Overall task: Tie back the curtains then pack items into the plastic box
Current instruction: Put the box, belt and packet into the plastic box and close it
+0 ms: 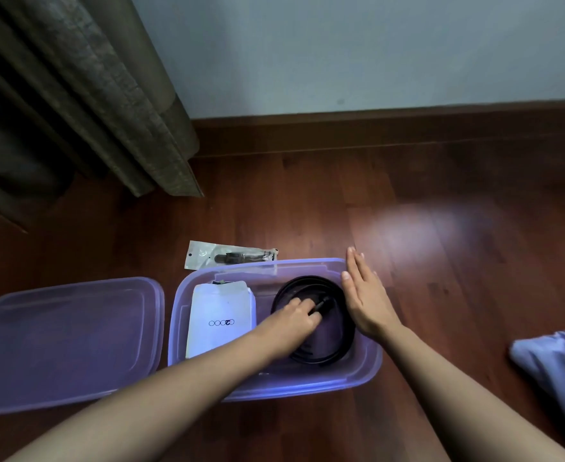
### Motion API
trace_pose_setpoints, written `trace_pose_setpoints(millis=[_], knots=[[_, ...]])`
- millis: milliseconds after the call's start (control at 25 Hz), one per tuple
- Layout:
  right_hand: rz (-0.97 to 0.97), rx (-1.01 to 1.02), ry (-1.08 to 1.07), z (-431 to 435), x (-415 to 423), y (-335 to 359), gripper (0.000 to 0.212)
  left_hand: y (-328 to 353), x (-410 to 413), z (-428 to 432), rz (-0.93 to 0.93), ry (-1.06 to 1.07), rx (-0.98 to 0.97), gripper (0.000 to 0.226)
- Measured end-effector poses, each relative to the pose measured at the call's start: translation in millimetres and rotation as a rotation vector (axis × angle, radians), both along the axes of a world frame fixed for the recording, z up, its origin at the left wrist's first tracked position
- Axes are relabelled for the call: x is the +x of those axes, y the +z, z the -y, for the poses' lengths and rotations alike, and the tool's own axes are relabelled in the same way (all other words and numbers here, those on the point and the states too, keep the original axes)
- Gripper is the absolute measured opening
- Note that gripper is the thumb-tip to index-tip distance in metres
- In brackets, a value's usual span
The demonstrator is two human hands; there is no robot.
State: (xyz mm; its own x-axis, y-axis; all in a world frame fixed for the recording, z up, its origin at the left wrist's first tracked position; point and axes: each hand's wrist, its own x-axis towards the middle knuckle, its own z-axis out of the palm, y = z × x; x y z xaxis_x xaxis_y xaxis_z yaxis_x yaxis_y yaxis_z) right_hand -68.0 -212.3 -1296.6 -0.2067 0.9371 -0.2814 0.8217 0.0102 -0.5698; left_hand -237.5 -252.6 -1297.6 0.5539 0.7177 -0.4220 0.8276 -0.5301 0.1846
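Floor: dark red-brown wood boards fill the lower two thirds of the frame, with a pale glare patch right of centre.
Wall: pale blue-grey across the upper right, ending in a brown baseboard.
Curtain: dull brown-green pleats hang in the upper left, and the hem reaches the floor.
Lid: translucent purple, flat on the floor at lower left, just beside the box's left wall.
Plastic box: translucent purple and open, on the floor at lower centre.
Cloth: a light blue bundle at the right edge, well apart from the box.
White packet: lies flat in the left half of the box, with small dark print near its near end.
Black cable: coiled in a ring in the right half of the box, beside the packet.
Clear bag: holds a dark item and lies on the floor just behind the box's far rim.
Left hand: reaches into the box over the coil's centre, fingers curled down and pinching the cable's dark plug end.
Right hand: flat with fingers straight and together, holding nothing, over the box's far right corner beside the coil. Whether it touches the rim cannot be told.
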Motion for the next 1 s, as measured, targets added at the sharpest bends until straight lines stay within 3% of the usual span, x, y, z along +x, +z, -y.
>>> trace_pose_setpoints(millis=[80, 240, 320, 360, 440, 560, 640, 720, 800, 880, 1000], knots=[[0.016, 0.007, 0.002, 0.4, -0.4, 0.6, 0.069, 1.7, -2.7, -2.9, 0.027, 0.02, 0.001, 0.037], [0.03, 0.022, 0.001, 1.3, 0.3, -0.4, 0.069, 18.1, -28.3, -20.5, 0.601, 0.055, 0.392, 0.025], [0.031, 0.028, -0.001, 1.1, -0.5, -0.6, 0.069, 27.6, -56.4, -49.8, 0.702, 0.239, 0.539, 0.023], [0.036, 0.029, -0.003, 1.5, -0.6, -1.1, 0.069, 29.3, -73.6, -69.1, 0.66, 0.356, 0.549, 0.021], [0.043, 0.035, -0.004, 1.7, -0.2, -1.7, 0.068, 26.1, -111.4, -103.8, 0.403, 0.512, 0.364, 0.02], [0.05, 0.042, 0.004, 1.7, 0.0, -2.9, 0.072, 11.5, -145.1, -126.1, 0.054, 0.515, -0.004, 0.037], [0.052, 0.045, 0.001, 1.8, -0.2, -3.6, 0.074, 2.4, -146.6, -126.4, -0.08, 0.487, -0.084, 0.054], [0.054, 0.037, -0.003, 1.4, -0.7, -2.4, 0.07, -4.1, -141.8, -124.5, -0.193, 0.456, -0.084, 0.055], [0.062, 0.036, -0.005, 2.0, -1.2, -1.4, 0.068, -1.5, -141.3, -124.9, -0.173, 0.442, -0.074, 0.041], [0.066, 0.038, -0.006, 1.2, -1.3, -0.9, 0.069, 12.2, -145.6, -123.9, -0.009, 0.464, -0.003, 0.025], [0.061, 0.035, -0.012, 2.0, -1.4, -0.3, 0.069, 39.2, -149.6, -105.4, 0.223, 0.416, 0.33, 0.021]])
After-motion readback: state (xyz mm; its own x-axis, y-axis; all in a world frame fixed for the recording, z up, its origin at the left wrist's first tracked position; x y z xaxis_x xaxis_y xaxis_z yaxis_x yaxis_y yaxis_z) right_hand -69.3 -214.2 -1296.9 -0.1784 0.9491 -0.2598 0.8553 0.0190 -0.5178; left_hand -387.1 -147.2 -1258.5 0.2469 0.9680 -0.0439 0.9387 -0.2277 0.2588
